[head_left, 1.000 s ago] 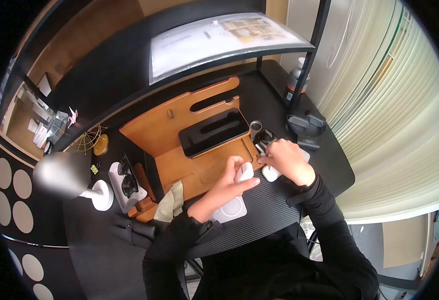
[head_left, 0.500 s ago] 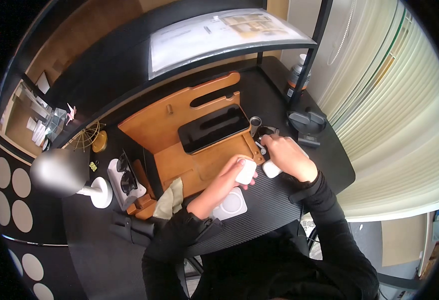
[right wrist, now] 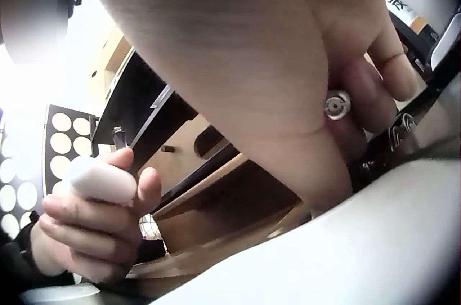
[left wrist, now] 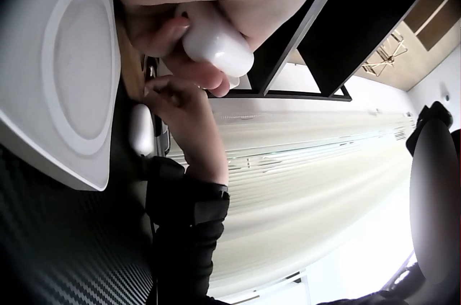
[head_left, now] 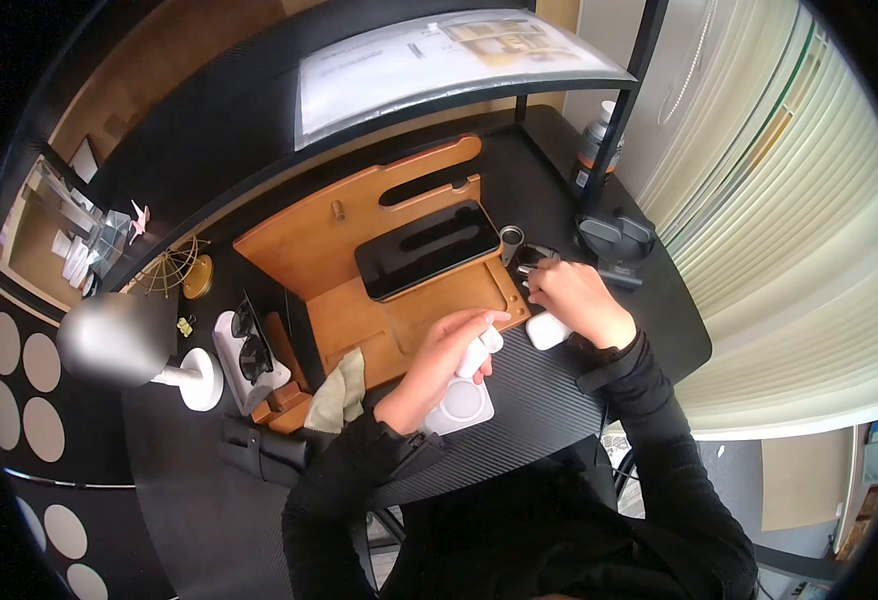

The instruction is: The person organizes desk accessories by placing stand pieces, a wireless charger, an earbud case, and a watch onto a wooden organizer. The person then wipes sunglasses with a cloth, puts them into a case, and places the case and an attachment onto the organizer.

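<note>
My left hand [head_left: 434, 365] grips a small white rounded case [head_left: 473, 358], whose lid looks raised in the head view; the case [left wrist: 216, 40] also shows between curled fingers in the left wrist view. Over the dark items right of the wooden stand [head_left: 409, 335], my right hand [head_left: 584, 305] has its fingers bent down. A small whitish stem with a round metallic end [right wrist: 336, 105] lies within the fingers of that hand [right wrist: 245, 53] in the right wrist view. Beside the right hand lies a second white case [head_left: 547, 331]. A white pad with a ring [head_left: 461, 402] sits below the left hand.
A black phone [head_left: 427, 250] lies on the stand. Sunglasses [head_left: 254, 355] on a light tray, a greenish cloth [head_left: 337, 392] and a white lamp base [head_left: 199, 380] are to the left. A black device [head_left: 616, 240] and a bottle [head_left: 595, 145] stand at the right.
My left hand has tilted the case and shifted slightly left, and the lid now looks raised. The right hand's fingers have moved a little up, away from the second case.
</note>
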`<state>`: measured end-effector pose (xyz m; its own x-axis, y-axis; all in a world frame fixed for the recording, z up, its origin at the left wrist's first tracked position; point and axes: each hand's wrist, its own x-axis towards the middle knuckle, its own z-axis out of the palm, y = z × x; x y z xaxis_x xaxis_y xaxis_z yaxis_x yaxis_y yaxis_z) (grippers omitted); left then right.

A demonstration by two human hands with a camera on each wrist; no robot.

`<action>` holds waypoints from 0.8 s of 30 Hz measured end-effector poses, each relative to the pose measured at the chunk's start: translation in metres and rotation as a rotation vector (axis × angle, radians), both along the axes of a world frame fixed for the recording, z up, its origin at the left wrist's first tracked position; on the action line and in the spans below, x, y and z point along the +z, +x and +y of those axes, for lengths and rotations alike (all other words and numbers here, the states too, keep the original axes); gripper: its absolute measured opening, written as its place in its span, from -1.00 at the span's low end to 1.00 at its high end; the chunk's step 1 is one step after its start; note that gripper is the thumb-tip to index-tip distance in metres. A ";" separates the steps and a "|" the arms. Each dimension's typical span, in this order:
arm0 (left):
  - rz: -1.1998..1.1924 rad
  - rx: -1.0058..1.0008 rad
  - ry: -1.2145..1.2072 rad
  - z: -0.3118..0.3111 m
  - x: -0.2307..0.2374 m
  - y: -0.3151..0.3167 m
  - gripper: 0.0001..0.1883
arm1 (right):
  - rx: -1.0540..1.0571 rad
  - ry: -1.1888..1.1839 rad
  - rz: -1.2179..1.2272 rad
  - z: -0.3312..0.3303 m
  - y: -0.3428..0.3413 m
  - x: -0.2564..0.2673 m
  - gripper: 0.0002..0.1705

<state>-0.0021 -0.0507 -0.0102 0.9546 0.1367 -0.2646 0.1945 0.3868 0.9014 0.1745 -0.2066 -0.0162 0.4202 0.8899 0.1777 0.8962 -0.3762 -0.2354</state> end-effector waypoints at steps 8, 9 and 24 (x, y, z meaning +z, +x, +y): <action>0.037 -0.021 0.030 0.002 -0.001 -0.001 -0.66 | -0.258 -0.213 0.048 -0.010 -0.004 0.015 -0.68; 0.046 -0.032 0.050 0.002 0.000 -0.002 -0.67 | -0.258 -0.214 0.052 -0.010 -0.004 0.015 -0.68; -0.063 0.097 0.242 -0.001 -0.008 0.003 -0.65 | 0.020 0.207 0.369 -0.002 -0.032 0.059 -0.72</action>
<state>0.0013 -0.0520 -0.0179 0.9475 0.2806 -0.1535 0.1074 0.1730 0.9791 0.1425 -0.2086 0.0425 0.4718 0.8601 0.1940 0.7442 -0.2704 -0.6108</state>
